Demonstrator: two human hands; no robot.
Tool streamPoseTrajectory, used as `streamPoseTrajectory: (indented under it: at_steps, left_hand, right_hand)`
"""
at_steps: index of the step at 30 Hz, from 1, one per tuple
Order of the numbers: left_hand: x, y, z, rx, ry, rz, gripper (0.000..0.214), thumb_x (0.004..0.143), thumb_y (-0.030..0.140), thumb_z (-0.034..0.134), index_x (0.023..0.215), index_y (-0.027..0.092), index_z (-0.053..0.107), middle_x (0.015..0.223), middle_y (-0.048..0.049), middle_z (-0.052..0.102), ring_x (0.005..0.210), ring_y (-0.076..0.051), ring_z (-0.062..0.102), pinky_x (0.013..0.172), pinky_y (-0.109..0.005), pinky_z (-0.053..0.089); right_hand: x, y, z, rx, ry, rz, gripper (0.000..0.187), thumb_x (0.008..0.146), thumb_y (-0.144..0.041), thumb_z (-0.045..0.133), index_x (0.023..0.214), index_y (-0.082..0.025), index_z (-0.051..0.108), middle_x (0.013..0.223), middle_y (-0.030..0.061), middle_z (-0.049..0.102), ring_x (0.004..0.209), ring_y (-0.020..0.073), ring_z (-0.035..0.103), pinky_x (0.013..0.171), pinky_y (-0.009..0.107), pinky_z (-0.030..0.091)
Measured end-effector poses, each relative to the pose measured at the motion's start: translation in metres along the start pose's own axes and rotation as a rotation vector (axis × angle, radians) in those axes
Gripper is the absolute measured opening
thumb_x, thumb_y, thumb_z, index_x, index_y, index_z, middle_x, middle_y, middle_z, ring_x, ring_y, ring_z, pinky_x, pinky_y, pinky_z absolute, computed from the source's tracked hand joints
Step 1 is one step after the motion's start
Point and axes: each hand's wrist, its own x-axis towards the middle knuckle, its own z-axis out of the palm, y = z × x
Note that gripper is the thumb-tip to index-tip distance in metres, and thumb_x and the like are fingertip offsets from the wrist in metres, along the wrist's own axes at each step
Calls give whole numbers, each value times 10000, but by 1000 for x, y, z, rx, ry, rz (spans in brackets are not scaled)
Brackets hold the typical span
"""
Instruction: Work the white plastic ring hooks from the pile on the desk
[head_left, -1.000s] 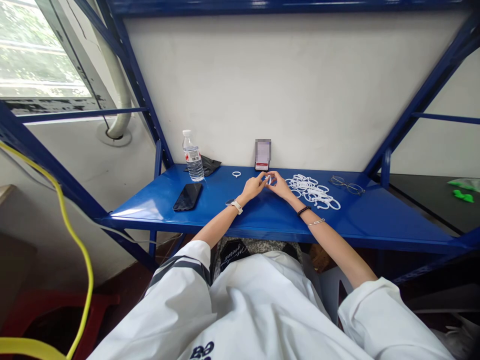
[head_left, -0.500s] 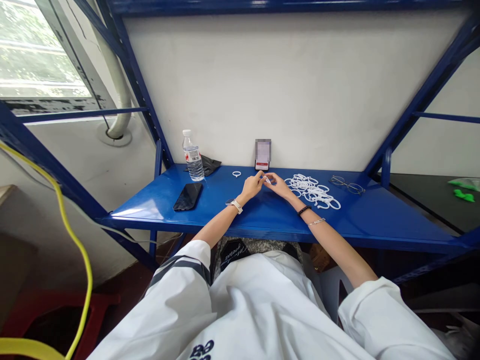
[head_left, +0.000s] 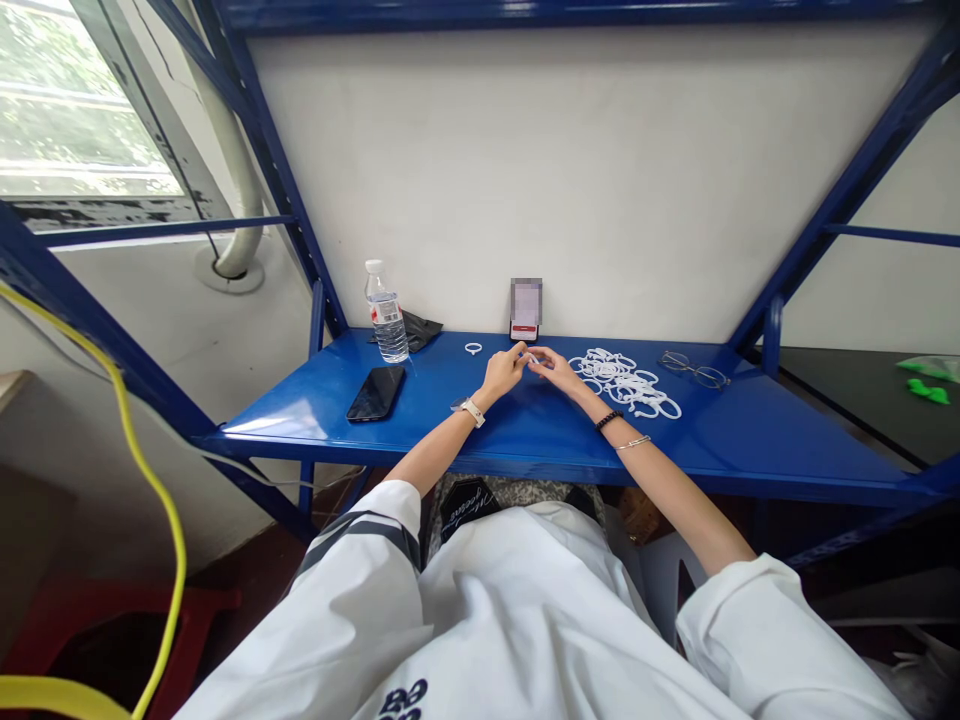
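My left hand (head_left: 504, 373) and my right hand (head_left: 556, 370) meet over the middle of the blue table, fingertips pinched together. A small white piece (head_left: 533, 361) shows between the fingers, mostly hidden; it resembles the white loops nearby. Just right of my right hand lies a loose pile of thin white loops (head_left: 622, 380), each with a small thicker joint. One single white loop (head_left: 472, 348) rests apart, behind and to the left of my left hand.
A phone (head_left: 524, 309) stands upright against the wall behind my hands. On the left are a water bottle (head_left: 388, 325), a black bag (head_left: 421, 330) and a dark phone (head_left: 376, 393) lying flat. Eyeglasses (head_left: 696, 370) lie right of the pile. Blue frame posts (head_left: 810, 200) flank the table.
The fingers of my right hand have shifted slightly around the white piece, and less of it shows. The loops and the other things on the table have stayed put.
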Motion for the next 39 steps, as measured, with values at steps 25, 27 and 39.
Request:
streamPoseTrajectory:
  at_steps: [25,27,39]
  left_hand:
    - [0,1,1,-22,-52,-12,276,977,367,387,1100,186,556,602,16,607,566,-151,572,569,-216,328]
    - [0,1,1,-15,-56,-17,277,977,369,386,1094,190,563,616,9,617,588,-157,585,574,-217,334]
    - [0,-1,0,27,-78,-29,212,958,289,419,1070,215,583,715,-25,658,692,-185,623,612,-222,357]
  right_hand:
    - [-3,-1,0,-95,145,-100,470,723,-495,695,1061,-195,567,947,57,663,762,190,625,731,351,517]
    - [-3,-1,0,-102,144,-107,476,722,-501,690,1066,-197,565,958,59,661,757,187,621,727,351,514]
    - [-4,-4,0,-148,130,-141,489,714,-496,689,1087,-206,564,956,58,663,682,173,574,709,353,501]
